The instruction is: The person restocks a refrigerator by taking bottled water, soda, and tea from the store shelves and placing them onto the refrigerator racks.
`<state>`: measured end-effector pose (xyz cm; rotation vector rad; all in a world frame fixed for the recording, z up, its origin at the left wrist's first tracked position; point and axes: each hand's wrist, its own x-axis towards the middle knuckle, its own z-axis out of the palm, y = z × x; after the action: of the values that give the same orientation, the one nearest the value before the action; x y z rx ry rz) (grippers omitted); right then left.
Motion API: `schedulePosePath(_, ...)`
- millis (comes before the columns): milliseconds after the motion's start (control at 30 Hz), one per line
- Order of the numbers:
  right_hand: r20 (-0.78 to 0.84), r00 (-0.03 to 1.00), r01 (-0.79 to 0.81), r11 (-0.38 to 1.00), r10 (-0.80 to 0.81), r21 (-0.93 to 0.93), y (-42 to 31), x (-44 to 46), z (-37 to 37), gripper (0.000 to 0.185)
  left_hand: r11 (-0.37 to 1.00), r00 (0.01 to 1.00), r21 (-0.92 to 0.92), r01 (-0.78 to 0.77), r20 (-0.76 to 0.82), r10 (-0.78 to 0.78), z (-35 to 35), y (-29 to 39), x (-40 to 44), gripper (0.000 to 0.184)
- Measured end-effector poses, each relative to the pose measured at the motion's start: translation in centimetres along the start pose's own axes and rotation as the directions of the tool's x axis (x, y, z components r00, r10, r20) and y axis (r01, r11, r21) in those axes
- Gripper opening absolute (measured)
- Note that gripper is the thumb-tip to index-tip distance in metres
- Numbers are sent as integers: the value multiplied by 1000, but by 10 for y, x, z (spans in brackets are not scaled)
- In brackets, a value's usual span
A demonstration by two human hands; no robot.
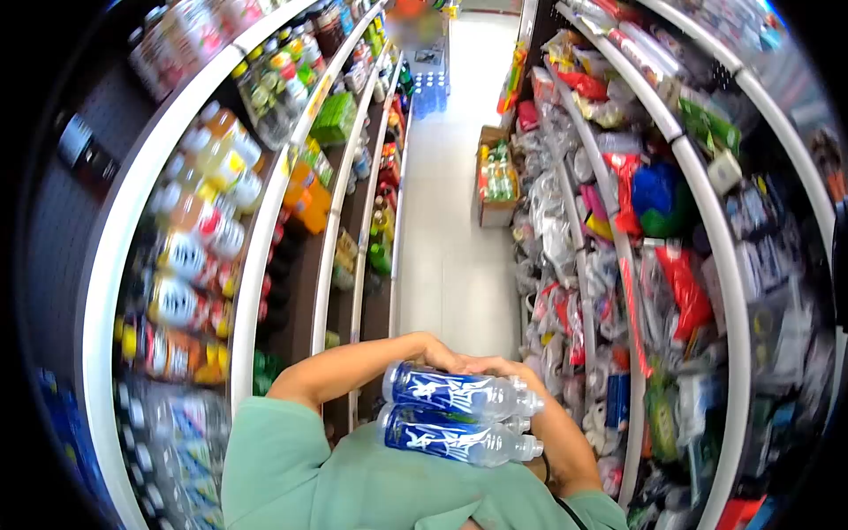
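A clear plastic bottle (446, 391) with a blue label and white line drawing lies sideways at my chest. A similar bottle (459, 439) lies beside it, closer to my body. Between them shows part of a further bottle neck (519, 424); what lies underneath is hidden. My left hand (439, 353) reaches round the far side of the bottles, its fingers bent and partly hidden. From the other side my right hand (496, 365) meets it, also curled along the bottles. Both forearms enclose the bundle against a green shirt.
Drink shelves (252, 291) line the left side, with several bottles on them. Packed shelves (627, 309) of bagged goods stand on the right. A cardboard box (497, 212) of bottles juts into the aisle floor (450, 256). Farther off stands a bottle pack (431, 93).
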<state>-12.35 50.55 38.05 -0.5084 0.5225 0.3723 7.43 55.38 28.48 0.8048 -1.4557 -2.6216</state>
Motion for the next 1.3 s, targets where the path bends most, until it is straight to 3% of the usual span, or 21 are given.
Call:
schedulePosePath(100,-2,1000,-15,991,15,-131,-91,18,14,60,994,996,93,-52,-73,59,-60,24,-43,103)
schedulePosePath(133,-67,995,-81,988,73,-129,-121,16,29,61,997,997,-73,-29,-78,24,-50,78,-79,96)
schedulePosePath(233,-134,977,-186,970,165,-155,-180,37,23,60,965,984,-240,-108,-167,69,-72,121,-119,75)
schedulePosePath(333,-118,966,-248,958,232,-143,-239,59,12,53,950,986,-311,-29,-162,-23,-141,104,-122,63)
schedulePosePath(400,-137,924,-370,924,356,-96,-270,89,-3,49,890,882,-366,272,-275,-383,-201,61,-119,53)
schedulePosePath(433,-140,926,-365,925,350,-104,-284,95,-7,49,894,881,-360,269,-283,-379,-221,70,-129,53)
schedulePosePath(533,-218,976,-34,989,2,-146,-334,103,-22,40,911,932,-403,86,-291,-217,-281,112,-158,58)
schedulePosePath(567,-220,976,-37,987,2,-156,-362,96,-20,40,904,942,-426,22,-293,-161,-297,123,-163,60)
schedulePosePath(633,-109,993,-83,951,52,-299,-424,82,-8,35,861,955,-500,-96,-290,-62,-317,136,-164,64)
schedulePosePath(667,-140,972,-217,950,188,-227,-455,89,-14,31,889,943,-451,-81,-322,-78,-343,143,-165,81)
schedulePosePath(700,-132,973,-216,946,188,-241,-477,104,-31,31,890,938,-448,-87,-338,-78,-369,141,-168,81)
schedulePosePath(767,-127,908,-418,874,398,-247,-518,143,-71,27,892,940,-419,-170,-341,18,-414,130,-179,92)
schedulePosePath(800,-140,888,-460,857,439,-233,-539,154,-77,23,901,930,-395,-178,-368,22,-385,215,-200,89)
schedulePosePath(833,-141,882,-472,848,451,-243,-555,154,-86,23,897,939,-400,-187,-340,45,-405,214,-203,93)
schedulePosePath(867,59,947,-284,909,316,-306,-569,152,-98,27,884,925,-410,-226,-375,62,-417,223,-207,91)
schedulePosePath(933,82,974,-165,911,210,-378,-608,151,-93,37,866,904,-422,-269,-421,76,-454,226,-213,90)
schedulePosePath(1000,151,979,-61,907,135,-417,-648,152,-94,43,885,905,-434,-167,-424,-36,-513,210,-210,86)
schedulePosePath(1033,40,991,-95,868,131,-487,-668,160,-93,44,868,913,-439,-232,-405,39,-538,205,-212,83)
schedulePosePath(1133,-189,976,-196,797,105,-571,-733,182,-84,47,947,770,-317,-53,-617,-164,-628,190,-217,81)
schedulePosePath(1233,-252,963,-234,766,97,-599,-807,241,-124,48,906,859,-422,-34,-476,-190,-697,247,-281,84)
schedulePosePath(1300,292,956,64,938,41,-342,-846,310,-217,47,903,897,-418,-99,-431,-101,-747,268,-312,85)
